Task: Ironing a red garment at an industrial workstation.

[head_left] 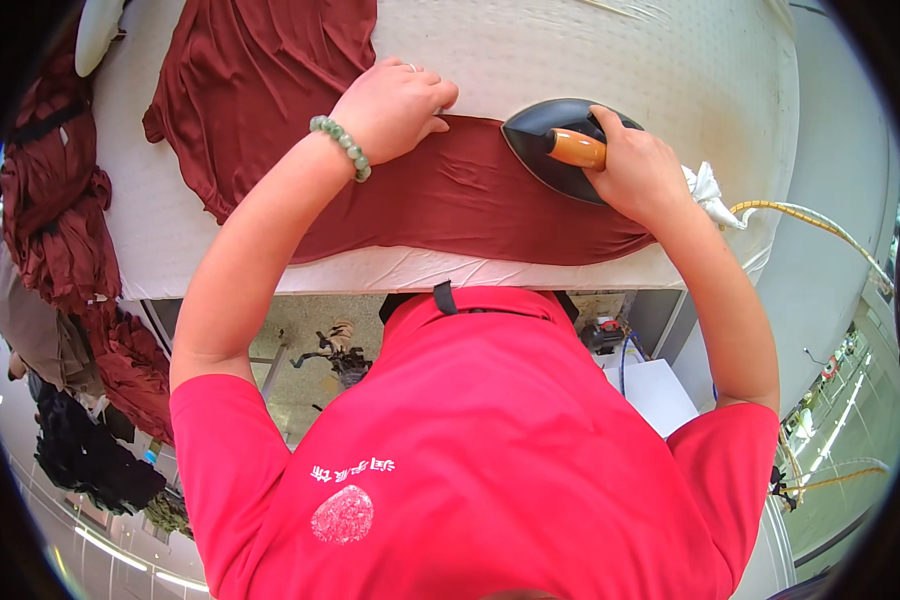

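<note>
A dark red garment (410,205) lies on a white padded ironing table (610,50); its lower part is spread flat and its upper left part is bunched in folds. My right hand (642,165) is wrapped round the orange-brown handle of a black iron (530,125). The iron's body rests on the garment's right part, its pointed tip toward the left. My left hand (395,108), below a green bead bracelet (340,145), is closed at the garment's upper edge. Thumb and fingers pinch the cloth there, left of the iron.
A yellow-and-white hose (820,215) and a bundled white cloth (708,190) trail right from the iron. Dark red garments (55,220) hang at the left, with black clothing (95,450) below. A white rounded object (97,35) shows at the far left corner.
</note>
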A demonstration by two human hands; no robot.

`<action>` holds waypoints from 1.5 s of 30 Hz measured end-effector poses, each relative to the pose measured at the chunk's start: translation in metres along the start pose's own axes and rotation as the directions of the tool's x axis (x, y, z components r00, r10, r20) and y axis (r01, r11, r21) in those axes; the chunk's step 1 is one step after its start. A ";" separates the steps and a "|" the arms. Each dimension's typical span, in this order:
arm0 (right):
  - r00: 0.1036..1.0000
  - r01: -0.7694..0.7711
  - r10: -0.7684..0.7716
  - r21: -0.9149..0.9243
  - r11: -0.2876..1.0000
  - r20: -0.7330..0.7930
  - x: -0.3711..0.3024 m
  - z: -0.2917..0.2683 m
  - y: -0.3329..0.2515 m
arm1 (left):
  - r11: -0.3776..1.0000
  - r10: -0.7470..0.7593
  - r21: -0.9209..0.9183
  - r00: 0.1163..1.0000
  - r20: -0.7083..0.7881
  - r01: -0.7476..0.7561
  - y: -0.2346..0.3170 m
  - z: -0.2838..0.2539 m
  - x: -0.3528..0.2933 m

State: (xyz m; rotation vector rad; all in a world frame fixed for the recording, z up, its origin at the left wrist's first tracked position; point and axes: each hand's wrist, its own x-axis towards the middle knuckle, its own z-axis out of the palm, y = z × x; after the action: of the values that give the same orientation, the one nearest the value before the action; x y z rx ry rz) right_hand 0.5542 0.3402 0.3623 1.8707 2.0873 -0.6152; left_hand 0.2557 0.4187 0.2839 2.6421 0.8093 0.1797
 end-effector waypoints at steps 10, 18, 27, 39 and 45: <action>0.999 0.030 -0.031 -0.003 1.000 -0.030 0.000 0.006 0.007 | 0.875 -0.155 -0.427 0.968 0.199 0.228 -0.006 -0.007 0.005; 0.997 0.056 -0.057 -0.018 0.998 -0.053 0.001 0.009 0.009 | 0.798 -0.209 -0.516 0.946 0.247 0.311 -0.011 -0.004 0.003; 0.996 0.084 -0.083 -0.033 0.996 0.038 0.018 -0.008 -0.022 | 0.838 -0.518 0.001 0.794 0.319 0.546 0.014 -0.023 0.011; 0.998 0.064 -0.064 -0.008 0.998 0.020 0.090 -0.031 -0.074 | 0.438 -0.860 -0.477 0.201 -0.468 0.762 0.025 -0.036 -0.181; 0.980 -0.091 0.088 -0.009 0.996 -0.179 0.077 -0.032 -0.010 | -0.193 -0.980 -0.898 -0.040 0.193 0.396 0.050 0.001 -0.275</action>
State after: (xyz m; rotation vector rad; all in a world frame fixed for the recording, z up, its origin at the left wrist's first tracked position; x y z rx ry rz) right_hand 0.5371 0.4219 0.3550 2.0662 2.0924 -0.4204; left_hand 0.0542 0.2259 0.2984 0.5446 1.9454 0.8787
